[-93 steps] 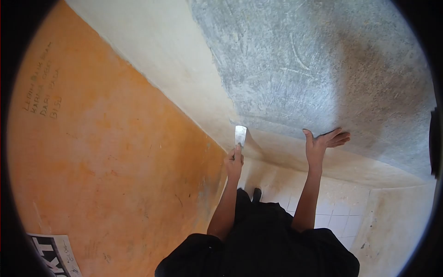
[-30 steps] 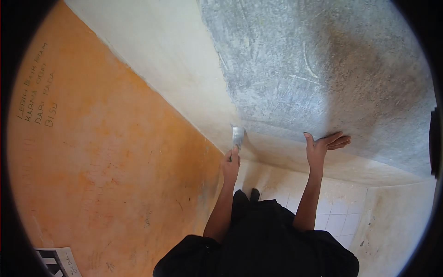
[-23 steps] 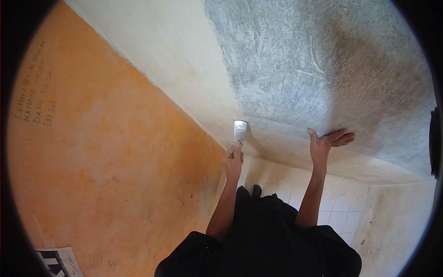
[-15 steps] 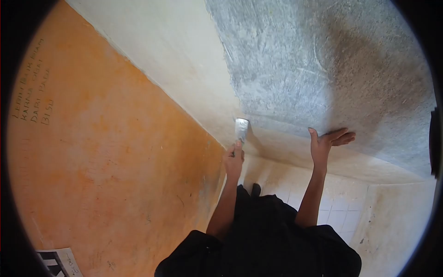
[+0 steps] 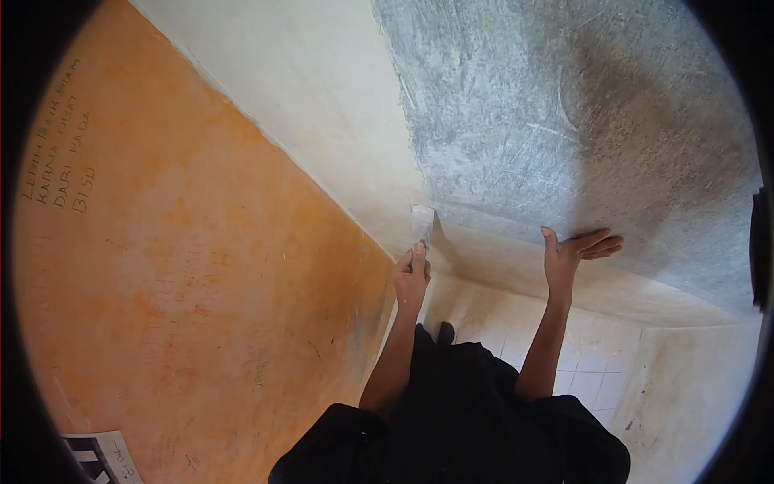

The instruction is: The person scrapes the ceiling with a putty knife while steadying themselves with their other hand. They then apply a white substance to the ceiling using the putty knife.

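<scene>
My left hand (image 5: pixel 412 273) is closed around the handle of a scraper (image 5: pixel 422 223) with a flat metal blade. The blade points away from me and lies at the wall, near the lower corner of the bare grey patch. My right hand (image 5: pixel 574 252) rests with fingers spread on the wall, at the lower edge of the rough grey surface (image 5: pixel 500 129). Pale cream paint (image 5: pixel 322 105) borders the grey to the left and below, with a ragged edge between them.
An orange wall (image 5: pixel 218 266) with handwriting meets the cream wall at a corner on my left. A printed sheet (image 5: pixel 109 456) is at the lower left. Below are white floor tiles (image 5: pixel 592 383) and a stained pale wall (image 5: pixel 685 395) at the right. My dark-clothed body fills the bottom middle.
The view has shifted slightly. The scraper blade now shows duller and at a slightly different angle, still at nearly the same spot. My right hand stays spread on the wall.
</scene>
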A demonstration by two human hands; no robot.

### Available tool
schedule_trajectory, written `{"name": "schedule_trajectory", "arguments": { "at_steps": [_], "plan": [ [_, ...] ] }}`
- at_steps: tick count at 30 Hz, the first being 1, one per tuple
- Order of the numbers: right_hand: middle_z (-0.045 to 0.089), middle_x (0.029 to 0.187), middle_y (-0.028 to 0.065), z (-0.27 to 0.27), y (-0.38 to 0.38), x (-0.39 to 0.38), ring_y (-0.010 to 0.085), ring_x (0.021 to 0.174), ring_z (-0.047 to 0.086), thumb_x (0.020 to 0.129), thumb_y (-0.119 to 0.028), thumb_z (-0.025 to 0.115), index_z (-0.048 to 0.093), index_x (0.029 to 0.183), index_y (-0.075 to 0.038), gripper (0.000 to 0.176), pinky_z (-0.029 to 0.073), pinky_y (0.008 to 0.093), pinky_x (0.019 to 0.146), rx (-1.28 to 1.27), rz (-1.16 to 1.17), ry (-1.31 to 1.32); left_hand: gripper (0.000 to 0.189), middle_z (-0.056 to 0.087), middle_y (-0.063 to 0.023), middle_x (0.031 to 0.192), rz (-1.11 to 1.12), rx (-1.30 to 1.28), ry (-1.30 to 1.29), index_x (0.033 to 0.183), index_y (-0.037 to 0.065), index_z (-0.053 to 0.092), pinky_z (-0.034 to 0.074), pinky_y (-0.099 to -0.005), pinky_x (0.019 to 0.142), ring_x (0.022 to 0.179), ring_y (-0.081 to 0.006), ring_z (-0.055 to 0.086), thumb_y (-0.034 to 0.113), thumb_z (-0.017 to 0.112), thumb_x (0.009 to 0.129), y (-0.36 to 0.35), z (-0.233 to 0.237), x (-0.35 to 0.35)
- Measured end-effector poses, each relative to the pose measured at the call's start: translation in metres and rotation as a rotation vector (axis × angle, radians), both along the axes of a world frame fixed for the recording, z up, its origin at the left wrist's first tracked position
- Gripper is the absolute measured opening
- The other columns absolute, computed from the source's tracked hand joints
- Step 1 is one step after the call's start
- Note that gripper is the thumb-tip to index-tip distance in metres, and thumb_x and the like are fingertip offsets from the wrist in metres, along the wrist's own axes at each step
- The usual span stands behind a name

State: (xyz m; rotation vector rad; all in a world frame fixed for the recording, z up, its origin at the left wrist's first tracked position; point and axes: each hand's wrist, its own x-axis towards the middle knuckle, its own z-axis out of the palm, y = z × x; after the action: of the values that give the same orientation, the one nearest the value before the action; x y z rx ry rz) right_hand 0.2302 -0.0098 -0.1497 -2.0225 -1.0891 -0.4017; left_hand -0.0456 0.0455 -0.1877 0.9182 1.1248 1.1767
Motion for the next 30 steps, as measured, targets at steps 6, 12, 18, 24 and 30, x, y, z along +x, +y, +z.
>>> {"name": "schedule_trajectory", "arguments": {
  "at_steps": [6,12,18,24,30],
  "plan": [
    [-0.039,0.141,0.0366,-0.005,0.0,0.005,0.0531,0.13,-0.037,0.081,-0.058,0.069,-0.029,0.141,0.003,0.131,-0.018,0.0671,0.103,-0.047,-0.008,0.055,0.029,0.041,0.0067,0.056,0.033,-0.039,0.071,0.085,0.003,0.062,0.027,-0.0199,0.044,0.048,-0.0012,0.036,0.028,0.058,0.099,0.0,-0.018,-0.004],
    [-0.034,0.145,0.0356,0.009,-0.003,-0.007,0.0497,0.135,-0.033,0.083,-0.053,0.069,-0.025,0.144,0.003,0.125,-0.018,0.0629,0.106,0.031,0.001,0.006,0.031,0.043,0.0063,0.057,0.025,0.019,0.05,0.078,0.005,0.059,0.026,-0.02,0.044,0.049,-0.0011,0.037,0.028,0.059,0.098,-0.006,-0.021,-0.011],
    [-0.034,0.145,0.035,0.005,-0.006,-0.004,0.0501,0.135,-0.033,0.082,-0.053,0.07,-0.026,0.144,0.001,0.127,-0.018,0.0635,0.106,0.032,-0.01,0.0,0.032,0.043,0.0064,0.057,0.049,0.058,0.025,0.075,0.005,0.058,0.027,-0.0208,0.045,0.05,-0.0011,0.036,0.027,0.059,0.098,-0.002,0.001,-0.003],
    [-0.036,0.144,0.0343,0.009,0.0,-0.003,0.0498,0.134,-0.034,0.082,-0.053,0.07,-0.027,0.143,0.002,0.127,-0.018,0.0632,0.106,0.03,-0.005,-0.007,0.03,0.042,0.0069,0.059,0.036,0.062,0.181,0.075,0.005,0.056,0.028,-0.0207,0.046,0.052,-0.0014,0.038,0.025,0.059,0.098,-0.001,-0.033,-0.002],
    [-0.037,0.144,0.0334,0.007,-0.002,-0.002,0.0501,0.134,-0.035,0.082,-0.055,0.069,-0.028,0.143,0.001,0.128,-0.019,0.0642,0.105,0.021,0.013,0.025,0.031,0.041,0.0074,0.059,0.052,0.057,0.094,0.074,0.006,0.056,0.027,-0.0206,0.046,0.052,-0.0009,0.036,0.025,0.058,0.098,-0.003,0.004,0.0]
  ]
}}
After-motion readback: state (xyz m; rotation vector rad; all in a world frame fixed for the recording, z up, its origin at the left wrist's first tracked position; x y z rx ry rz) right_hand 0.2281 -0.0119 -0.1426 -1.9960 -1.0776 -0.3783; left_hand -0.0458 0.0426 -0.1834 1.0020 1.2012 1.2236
